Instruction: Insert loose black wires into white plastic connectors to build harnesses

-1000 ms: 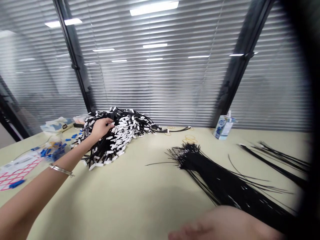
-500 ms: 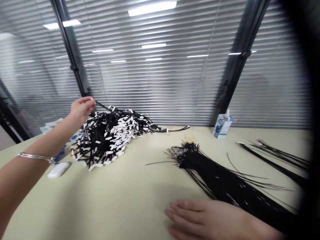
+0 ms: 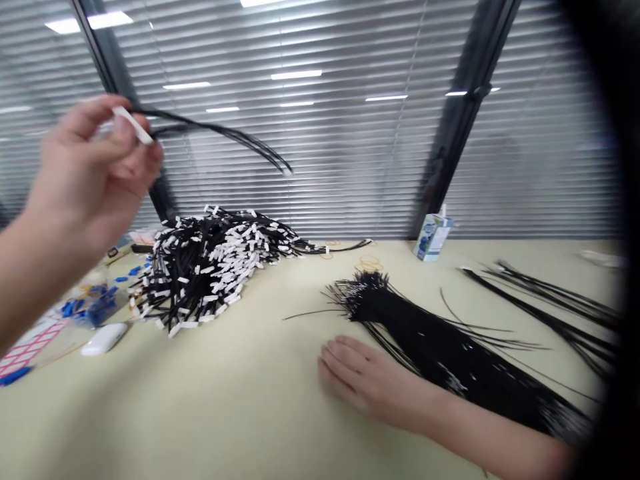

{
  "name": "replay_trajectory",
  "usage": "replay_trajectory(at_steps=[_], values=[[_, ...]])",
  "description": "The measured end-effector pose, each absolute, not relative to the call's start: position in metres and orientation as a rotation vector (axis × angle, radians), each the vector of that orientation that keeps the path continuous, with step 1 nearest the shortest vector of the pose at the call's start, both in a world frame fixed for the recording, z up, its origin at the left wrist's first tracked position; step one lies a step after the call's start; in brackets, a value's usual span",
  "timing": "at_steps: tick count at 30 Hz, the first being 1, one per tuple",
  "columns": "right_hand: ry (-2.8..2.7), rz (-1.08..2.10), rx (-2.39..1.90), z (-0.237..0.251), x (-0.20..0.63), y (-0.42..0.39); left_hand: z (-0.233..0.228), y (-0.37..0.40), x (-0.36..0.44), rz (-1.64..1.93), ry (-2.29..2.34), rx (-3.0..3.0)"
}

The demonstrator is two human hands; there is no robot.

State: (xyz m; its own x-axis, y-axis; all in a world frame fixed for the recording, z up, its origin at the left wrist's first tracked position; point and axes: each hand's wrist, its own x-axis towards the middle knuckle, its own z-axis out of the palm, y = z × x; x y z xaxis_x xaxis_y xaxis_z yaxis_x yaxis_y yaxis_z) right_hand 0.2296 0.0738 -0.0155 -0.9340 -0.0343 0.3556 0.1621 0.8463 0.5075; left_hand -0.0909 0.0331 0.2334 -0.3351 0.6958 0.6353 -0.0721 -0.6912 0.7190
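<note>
My left hand (image 3: pixel 95 160) is raised at the left, its thumb and fingers closed on a white connector of a black wire harness (image 3: pixel 225 132). The harness's wires arc rightward through the air to a small pale end. Below it sits a pile of black wire harnesses with white connectors (image 3: pixel 240 257). My right hand (image 3: pixel 357 377) rests on the table with its fingers loosely extended and nothing seen in it. Close beside it, a thick bundle of black wires (image 3: pixel 425 333) lies slanting across the table, its near right part hidden at the dark edge.
On the yellowish table (image 3: pixel 225 407) lie a white rounded case (image 3: pixel 104 339), a bag of blue parts (image 3: pixel 90 303) and a blue pen-like thing (image 3: pixel 15 377). Rubber bands (image 3: pixel 369 264) and a drink carton (image 3: pixel 433 237) stand farther back. More black wires (image 3: pixel 550 307) lie right, before the window blinds.
My left hand has come up and nearer, lifting the harness off the pile. My right hand has shifted slightly up and left in view, its fingers a little more bent. The view has tilted down somewhat.
</note>
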Motion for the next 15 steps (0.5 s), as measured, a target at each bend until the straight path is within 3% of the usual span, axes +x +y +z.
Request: replay_trajectory(at_steps=[6, 11, 15], values=[[-2.728, -0.502, -0.528, -0.016, 0.193, 0.131, 0.132, 0.046, -0.028, 1.65, 0.857, 1.059], [-2.812, -0.277, -0.503, -0.014, 0.172, 0.164, 0.046, 0.042, -0.021, 1.277, 1.145, 0.819], [-2.81, -0.129, -0.489, -0.015, 0.16, 0.17, 0.018, 0.037, -0.018, 1.165, 1.248, 0.678]])
